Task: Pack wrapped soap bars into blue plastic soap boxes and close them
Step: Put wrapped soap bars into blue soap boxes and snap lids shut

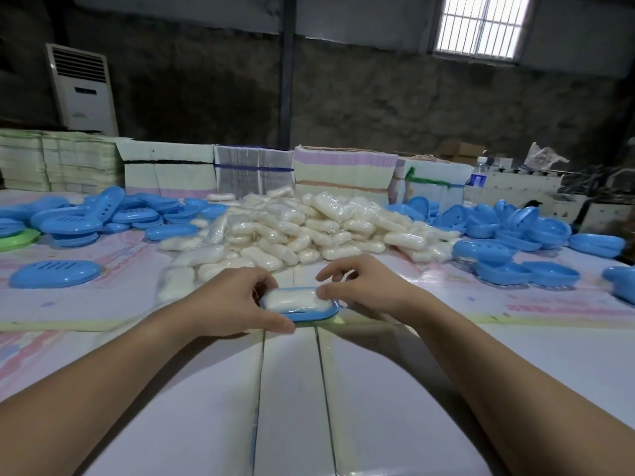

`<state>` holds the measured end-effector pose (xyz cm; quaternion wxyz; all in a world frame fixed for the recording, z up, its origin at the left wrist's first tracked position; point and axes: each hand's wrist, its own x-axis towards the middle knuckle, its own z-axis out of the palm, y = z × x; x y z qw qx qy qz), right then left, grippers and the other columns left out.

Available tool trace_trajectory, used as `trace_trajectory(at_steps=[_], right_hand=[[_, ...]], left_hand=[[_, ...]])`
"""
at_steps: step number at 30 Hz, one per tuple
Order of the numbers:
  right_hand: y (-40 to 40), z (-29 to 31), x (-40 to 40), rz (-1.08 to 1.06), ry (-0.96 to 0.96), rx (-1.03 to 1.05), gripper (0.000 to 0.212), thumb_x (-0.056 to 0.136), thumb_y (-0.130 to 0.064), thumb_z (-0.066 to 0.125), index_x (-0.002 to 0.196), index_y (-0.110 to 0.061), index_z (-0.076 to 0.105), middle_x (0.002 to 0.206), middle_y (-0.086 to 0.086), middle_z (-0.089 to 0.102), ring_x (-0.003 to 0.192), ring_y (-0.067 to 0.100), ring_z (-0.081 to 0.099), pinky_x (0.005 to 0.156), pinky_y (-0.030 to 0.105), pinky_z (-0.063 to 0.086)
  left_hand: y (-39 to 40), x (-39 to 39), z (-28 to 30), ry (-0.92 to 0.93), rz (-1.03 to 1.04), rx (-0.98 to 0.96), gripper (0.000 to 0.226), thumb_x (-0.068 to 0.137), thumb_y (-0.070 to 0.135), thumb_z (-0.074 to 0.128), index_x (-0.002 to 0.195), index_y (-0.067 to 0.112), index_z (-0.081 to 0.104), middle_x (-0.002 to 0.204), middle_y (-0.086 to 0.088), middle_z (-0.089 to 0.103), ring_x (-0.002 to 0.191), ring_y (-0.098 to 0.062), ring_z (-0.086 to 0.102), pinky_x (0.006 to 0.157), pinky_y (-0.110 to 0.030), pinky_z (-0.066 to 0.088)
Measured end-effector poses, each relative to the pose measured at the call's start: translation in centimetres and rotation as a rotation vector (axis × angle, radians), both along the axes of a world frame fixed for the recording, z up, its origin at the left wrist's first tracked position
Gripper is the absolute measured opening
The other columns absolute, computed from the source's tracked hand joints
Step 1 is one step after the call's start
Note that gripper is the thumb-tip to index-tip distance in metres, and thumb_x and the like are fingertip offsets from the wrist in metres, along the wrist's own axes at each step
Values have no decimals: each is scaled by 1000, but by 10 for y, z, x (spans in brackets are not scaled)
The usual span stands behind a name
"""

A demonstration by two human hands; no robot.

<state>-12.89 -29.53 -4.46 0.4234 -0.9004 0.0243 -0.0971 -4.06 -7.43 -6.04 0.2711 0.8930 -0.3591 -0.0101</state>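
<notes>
A wrapped soap bar [293, 300] lies in the open bottom half of a blue soap box [311, 314] at the centre of the frame, on the pale table [343, 389]; no lid covers it. The left hand [228, 304] grips the box's left end, thumb curled along its near edge and fingers round the far side. The right hand [364, 286] is at the right end, its thumb pressing on the soap's right tip while the other fingers arch loosely above without closing on anything. Just behind, in the middle of the frame, sits a large heap of wrapped soap bars [302, 228]. Piles of blue box halves [103, 214] fill the left side, and more blue halves [515, 231] the right. Bundled stacks of flat cartons [343, 173] line the table's far edge. A white air conditioner [84, 91] stands at upper left, a barred window [481, 25] at upper right.
</notes>
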Motion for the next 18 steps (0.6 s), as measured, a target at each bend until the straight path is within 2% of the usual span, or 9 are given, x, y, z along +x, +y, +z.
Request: trace_trajectory(at_steps=[3, 5, 6, 8, 10, 12, 13, 15, 18], right_hand=[[-15, 8, -3, -22, 23, 81, 17, 79, -32, 79, 95, -27, 75, 78, -12, 63, 64, 3, 56, 55, 12, 44], [-35, 13, -2, -70, -10, 51, 10, 84, -34, 74, 93, -31, 76, 83, -21, 69, 73, -8, 62, 61, 6, 43], [-50, 15, 0, -139, -45, 28, 12, 86, -35, 72, 97, -31, 75, 89, -20, 70, 83, -7, 63, 67, 9, 45], [-89, 16, 3, -426, -112, -131, 27, 87, -37, 69, 112, -26, 70, 105, -6, 70, 102, 13, 63, 84, 26, 50], [-130, 8, -4, -761, -66, -493, 41, 88, -38, 63, 126, -22, 60, 123, 6, 61, 115, 27, 53, 95, 42, 47], [-165, -10, -17, -956, 90, -781, 46, 89, -37, 56, 131, -18, 52, 134, 11, 51, 124, 34, 42, 99, 47, 40], [-175, -19, -22, -1008, 182, -805, 48, 89, -37, 54, 132, -16, 49, 136, 14, 48, 127, 36, 39, 101, 48, 38], [-184, -28, -26, -1047, 291, -721, 45, 90, -37, 50, 128, -15, 49, 137, 16, 48, 129, 39, 37, 101, 49, 37], [-185, -27, -23, -1000, 177, -700, 29, 87, -24, 53, 116, -19, 54, 119, 13, 60, 117, 34, 49, 84, 40, 42]], left_hand=[[-17, -12, -10, 10, -39, -123, 66, 41, 75, 74, 91, 33, 65, 86, 8, 66, 76, -7, 60, 68, -30, 51], [-26, -15, -16, -12, -58, -174, 65, 40, 76, 71, 90, 34, 64, 84, 8, 65, 74, -7, 58, 64, -25, 48], [-29, -14, -18, -22, -65, -181, 64, 41, 76, 70, 89, 35, 63, 84, 8, 64, 73, -6, 57, 62, -22, 46], [-29, -12, -21, -21, -75, -204, 61, 42, 75, 72, 89, 37, 62, 85, 10, 64, 73, -4, 57, 59, -18, 44], [-28, -9, -24, -5, -92, -226, 60, 43, 74, 75, 90, 39, 63, 87, 12, 65, 75, 0, 59, 60, -17, 47], [-29, -9, -25, 9, -105, -244, 60, 42, 72, 76, 91, 40, 63, 90, 13, 65, 77, -1, 62, 65, -22, 51], [-29, -10, -26, 11, -106, -253, 59, 42, 71, 76, 91, 41, 63, 90, 12, 66, 78, -4, 63, 69, -27, 54], [-29, -10, -25, 2, -104, -249, 59, 42, 72, 76, 91, 41, 63, 89, 12, 66, 79, -7, 63, 74, -36, 56], [-28, -11, -24, -11, -106, -229, 62, 42, 74, 74, 93, 40, 64, 88, 14, 67, 81, -6, 63, 76, -38, 55]])
